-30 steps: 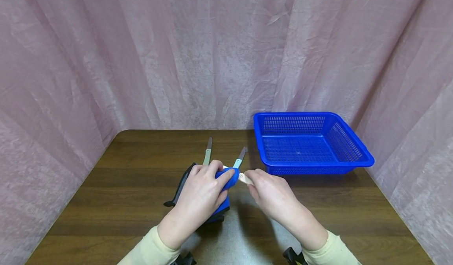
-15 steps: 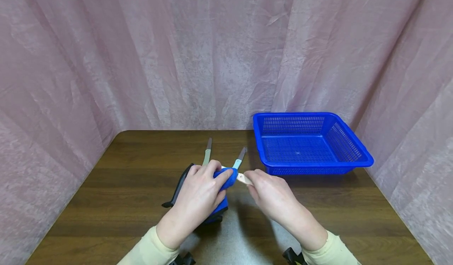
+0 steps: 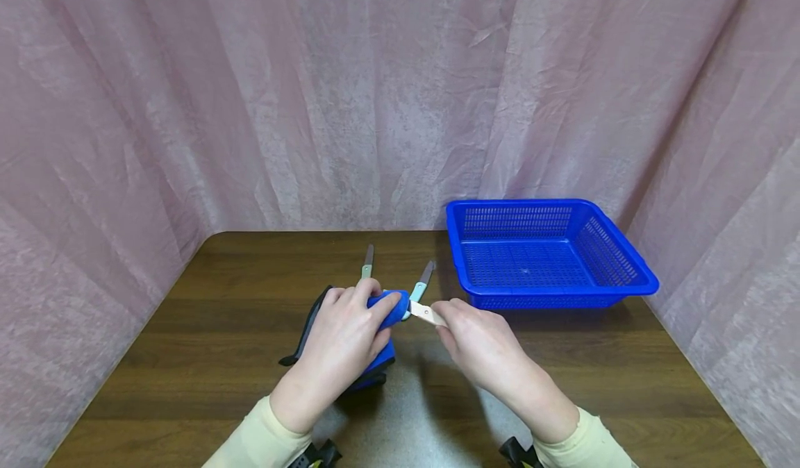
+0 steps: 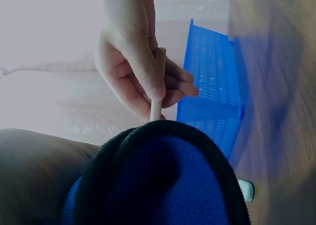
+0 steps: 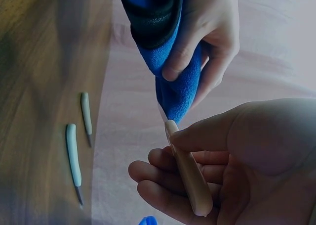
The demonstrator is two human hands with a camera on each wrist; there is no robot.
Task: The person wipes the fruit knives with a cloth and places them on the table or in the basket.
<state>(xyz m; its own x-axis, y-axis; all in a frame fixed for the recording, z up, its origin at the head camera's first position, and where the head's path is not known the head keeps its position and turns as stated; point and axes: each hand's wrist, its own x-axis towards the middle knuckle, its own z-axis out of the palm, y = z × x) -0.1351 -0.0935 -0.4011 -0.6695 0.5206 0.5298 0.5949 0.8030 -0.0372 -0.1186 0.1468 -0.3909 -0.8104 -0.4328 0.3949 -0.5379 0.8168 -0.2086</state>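
Note:
My left hand (image 3: pixel 340 329) pinches a blue cloth with black edging (image 3: pixel 395 308) around the blade of a knife. The knife's cream handle (image 3: pixel 427 313) is held by my right hand (image 3: pixel 481 336), with the thumb pressed along it and the fingers curled beneath in the right wrist view. A short stretch of blade (image 5: pixel 162 111) shows there between cloth and handle; the cloth hides the rest. Beyond the hands two more knives lie on the table: a green-handled knife (image 3: pixel 367 271) and a pale blue-handled knife (image 3: pixel 419 289), their blades pointing away from me.
A blue plastic basket (image 3: pixel 562 291) with perforated walls stands at the back right of the brown wooden table (image 3: pixel 187 371). Pink curtains (image 3: pixel 375 107) hang behind the table and along both sides.
My left hand has drawn the cloth a little to the left, away from the cream handle, so more of the knife shows between the hands. My right hand has hardly moved.

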